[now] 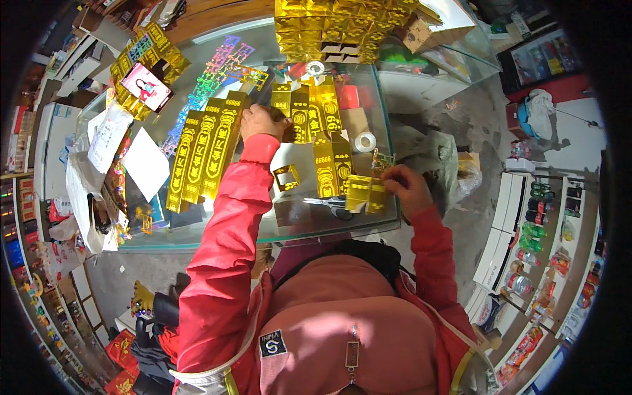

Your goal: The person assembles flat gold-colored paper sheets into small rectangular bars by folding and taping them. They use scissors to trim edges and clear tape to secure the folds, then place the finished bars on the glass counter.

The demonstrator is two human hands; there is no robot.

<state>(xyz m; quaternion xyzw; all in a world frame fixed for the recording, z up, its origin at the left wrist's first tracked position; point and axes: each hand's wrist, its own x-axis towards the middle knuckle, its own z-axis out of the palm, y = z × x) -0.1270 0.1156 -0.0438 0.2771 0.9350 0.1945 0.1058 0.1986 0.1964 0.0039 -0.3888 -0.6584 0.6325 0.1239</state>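
From my remote seat, the right hand (408,189), right of centre in the frame, has thumb and fingers closed on the edge of a short, flat-looking gold foil-card piece (367,193). That piece sits at the lower right of the glass-topped counter (289,228), just beside a gold printed cardboard box (332,164); I can't tell whether the two are joined.

The left hand (262,123), near the middle of the frame, has its fingers bent at the upper end of three long gold printed cardboard boxes (205,158) lying side by side. Its fingertips are partly hidden, so I can't tell whether it grips anything.

I judge the step in hand to be handling the gold card, perhaps folding or positioning that short piece, with the left hand apart from it. By my reading, the next move calls for keeping the right pinch light, so the thin card doesn't crease, and bringing the left hand over to steady the neighbouring box. I'd want care around the dark-handled metal scissors (339,209) just below that box; the white ring-shaped tape roll (358,143) lies above the right hand's piece, within easy reach.
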